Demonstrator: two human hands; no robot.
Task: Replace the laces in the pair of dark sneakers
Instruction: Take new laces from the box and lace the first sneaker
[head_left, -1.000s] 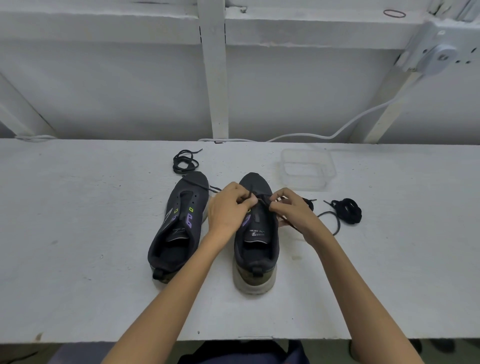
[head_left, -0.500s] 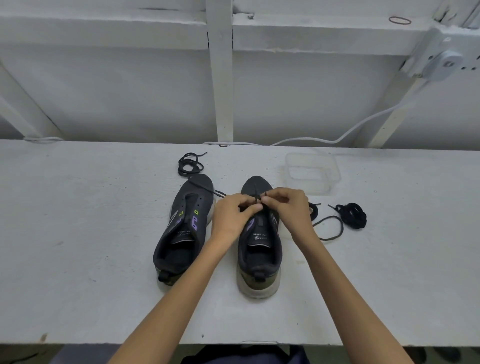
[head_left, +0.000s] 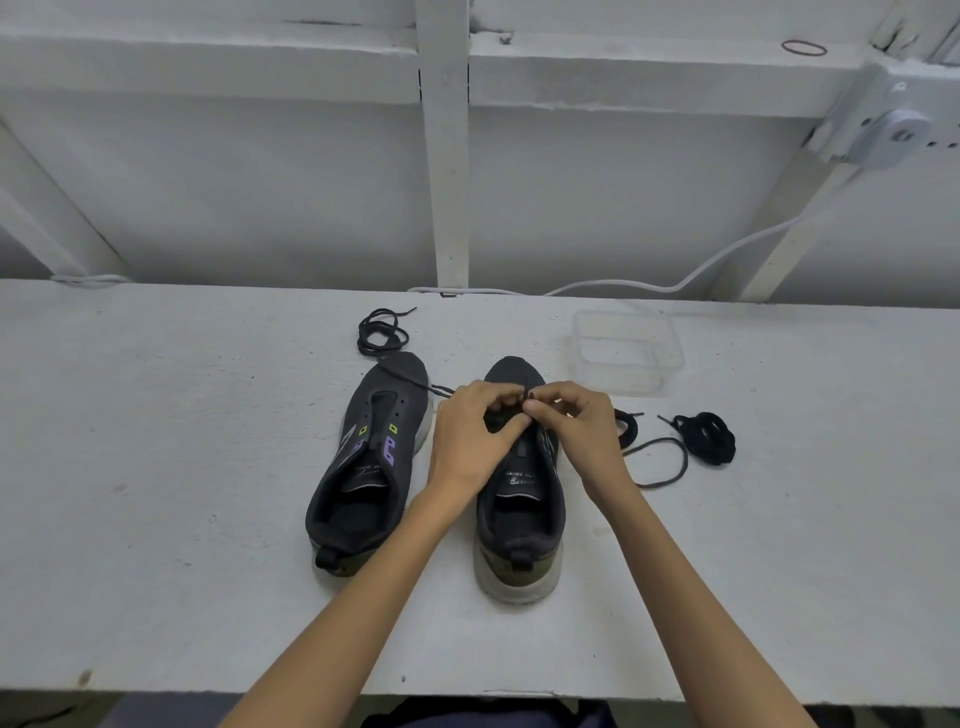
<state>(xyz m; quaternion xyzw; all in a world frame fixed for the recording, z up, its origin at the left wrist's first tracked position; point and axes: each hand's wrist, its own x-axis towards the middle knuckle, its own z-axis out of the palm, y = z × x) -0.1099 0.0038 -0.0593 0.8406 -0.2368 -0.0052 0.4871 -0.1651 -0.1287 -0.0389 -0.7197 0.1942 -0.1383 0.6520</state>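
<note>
The right sneaker (head_left: 519, 499) stands on the white counter (head_left: 156, 467), heel toward us and toe pointing far, and both hands meet over its eyelet rows. Our left hand (head_left: 467, 441) curls over the shoe's left side, and our right hand (head_left: 576, 431) is just beside it. Their thumbs and forefingers pinch the tip of a black lace (head_left: 525, 397) above the tongue. Which eyelet it sits at we cannot tell, since the fingers cover that spot. A loose run of lace (head_left: 660, 467) loops on the counter to the right of the right hand.

The left sneaker (head_left: 363, 467) lies just to the left, unlaced, its toe angled slightly right. A coiled black lace (head_left: 382, 332) rests beyond its toe, and one strand crosses the toe cap toward our left hand. A bundled black lace (head_left: 709, 436) sits farther right. A clear plastic container (head_left: 626, 353) stands at the far right of the shoes. A white cable (head_left: 675, 283) runs along the far edge of the counter and up to a plug (head_left: 893, 130) on the wall frame.
</note>
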